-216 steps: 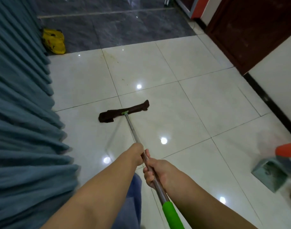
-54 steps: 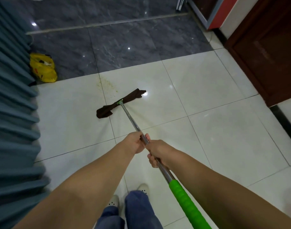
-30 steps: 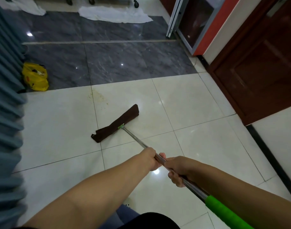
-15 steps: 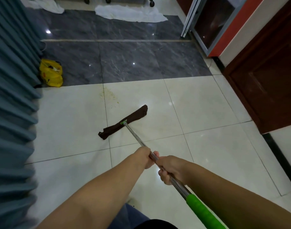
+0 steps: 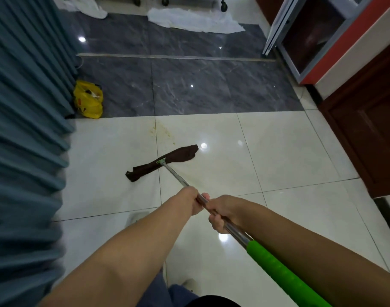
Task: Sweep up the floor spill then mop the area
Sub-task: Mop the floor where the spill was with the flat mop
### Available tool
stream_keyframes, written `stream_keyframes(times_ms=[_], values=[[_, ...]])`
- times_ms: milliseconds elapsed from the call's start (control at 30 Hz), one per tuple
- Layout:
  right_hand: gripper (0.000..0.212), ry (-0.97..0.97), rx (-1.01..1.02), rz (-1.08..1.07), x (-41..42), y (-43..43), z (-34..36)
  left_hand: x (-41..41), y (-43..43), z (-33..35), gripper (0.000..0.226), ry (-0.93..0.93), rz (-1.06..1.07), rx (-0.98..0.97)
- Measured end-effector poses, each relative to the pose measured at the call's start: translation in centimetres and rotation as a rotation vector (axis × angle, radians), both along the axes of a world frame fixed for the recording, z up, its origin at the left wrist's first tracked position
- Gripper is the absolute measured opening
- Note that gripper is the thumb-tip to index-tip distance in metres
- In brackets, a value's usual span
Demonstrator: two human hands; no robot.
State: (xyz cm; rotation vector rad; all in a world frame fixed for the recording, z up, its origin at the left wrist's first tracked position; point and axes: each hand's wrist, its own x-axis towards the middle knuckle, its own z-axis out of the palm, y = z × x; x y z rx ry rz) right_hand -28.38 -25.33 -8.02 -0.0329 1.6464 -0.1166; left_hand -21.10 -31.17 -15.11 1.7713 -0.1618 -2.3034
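Observation:
I hold a mop with a metal handle [image 5: 176, 177] and a green grip [image 5: 278, 271]. Its dark brown cloth head [image 5: 165, 162] lies flat on the white floor tiles, just below a yellowish spill stain [image 5: 162, 130]. My left hand [image 5: 190, 201] grips the metal handle further down toward the head. My right hand [image 5: 223, 212] grips the handle right behind it, above the green grip. Both hands are closed around the pole.
A blue-grey curtain [image 5: 23, 129] fills the left side. A yellow plastic bag [image 5: 88, 99] sits on the dark tiles by the curtain. White cloths [image 5: 194, 19] lie at the back. A dark wooden door [image 5: 367, 129] and a metal-framed cabinet [image 5: 305, 34] stand on the right.
The mop head has slid a little further forward toward the yellowish stain and its cloth has bunched slightly. My view has tilted up, showing more of the back floor.

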Motion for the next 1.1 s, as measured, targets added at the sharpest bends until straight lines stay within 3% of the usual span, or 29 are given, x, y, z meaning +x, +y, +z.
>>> stream_keyframes(times_ms=[667, 867, 1100], values=[[0.046, 0.121, 0.028, -0.063, 9.3, -29.0, -0.9, 7.4, -30.1, -3.3, 0.017, -0.002, -0.073, 0.067], [0.032, 0.132, 0.032, -0.095, 11.2, -34.8, -1.9, 9.3, -35.6, -3.6, 0.012, 0.023, -0.087, 0.014], [0.040, 0.140, 0.006, -0.071, 11.0, -38.4, -2.7, 10.0, -39.2, -3.1, 0.009, 0.052, -0.097, -0.002]])
